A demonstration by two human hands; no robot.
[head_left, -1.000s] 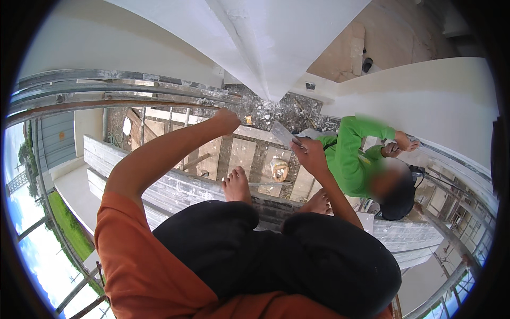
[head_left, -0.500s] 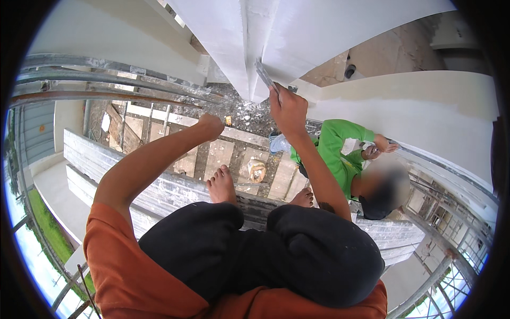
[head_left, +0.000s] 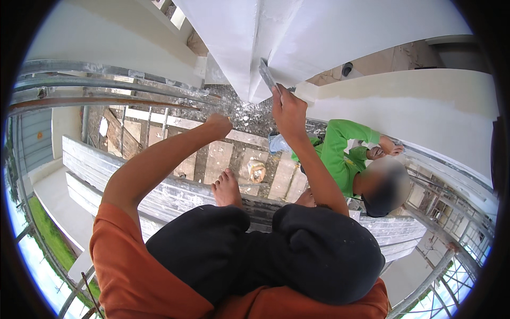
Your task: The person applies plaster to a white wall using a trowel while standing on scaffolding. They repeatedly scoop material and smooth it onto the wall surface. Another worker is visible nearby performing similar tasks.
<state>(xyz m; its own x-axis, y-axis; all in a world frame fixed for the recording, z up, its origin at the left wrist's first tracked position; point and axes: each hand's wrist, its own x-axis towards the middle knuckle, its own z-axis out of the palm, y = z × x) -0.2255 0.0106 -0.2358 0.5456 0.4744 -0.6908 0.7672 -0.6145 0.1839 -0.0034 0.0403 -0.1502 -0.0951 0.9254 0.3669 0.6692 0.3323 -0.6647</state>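
Note:
My right hand is closed round a putty knife, its broad grey blade pointing up and away. The blade lies against the white column, close to a groove near its edge. My left hand is curled into a fist left of the column, apart from it. Whether that fist holds anything is hidden. My bare feet stand on the scaffold planks below.
At the right, a co-worker in a green top works with both hands by a low pale wall. Scaffold pipes run along the left. Far below lies a debris-strewn floor with a crumpled bag.
My left hand has shifted slightly right, toward the column. The right hand and putty knife have moved only a little, still against the column. The co-worker's hands have moved slightly along the low wall.

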